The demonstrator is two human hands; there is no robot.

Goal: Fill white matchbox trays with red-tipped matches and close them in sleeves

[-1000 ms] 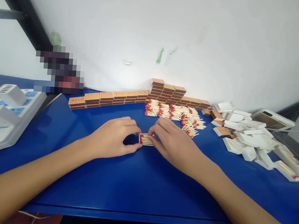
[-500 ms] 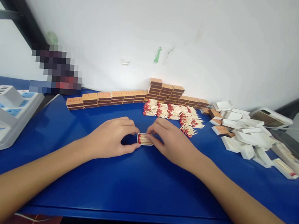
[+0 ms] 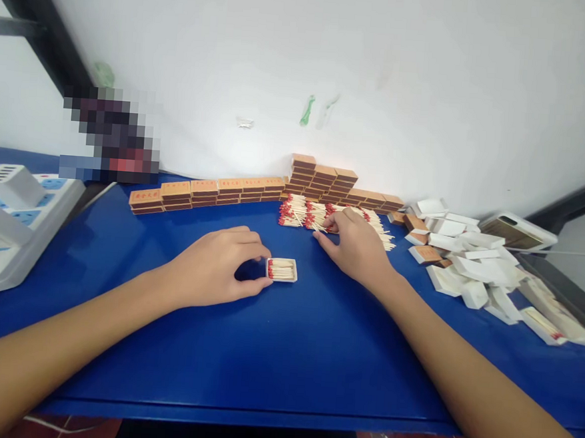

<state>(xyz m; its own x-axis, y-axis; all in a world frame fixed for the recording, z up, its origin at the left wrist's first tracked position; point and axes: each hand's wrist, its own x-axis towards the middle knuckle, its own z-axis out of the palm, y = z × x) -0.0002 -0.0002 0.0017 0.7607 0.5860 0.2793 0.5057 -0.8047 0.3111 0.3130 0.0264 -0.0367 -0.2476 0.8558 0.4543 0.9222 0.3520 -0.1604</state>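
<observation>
On the table, left hand pinches match tray; right hand touches loose matches, grip unclear; boxes' print illegible.

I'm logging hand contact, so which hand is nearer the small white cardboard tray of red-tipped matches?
Left. The left hand holds the small white cardboard tray at its left end; the right hand is apart, farther back and right, on the loose red-tipped wooden matches.

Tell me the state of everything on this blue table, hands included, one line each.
match tray, open, full of matches, lying flat.
left hand, pinching the match tray's left end.
loose matches, heaped, unboxed.
right hand, fingertips on the loose matches.
matchboxes, closed, stacked in rows.
white trays, jumbled in a heap.
</observation>
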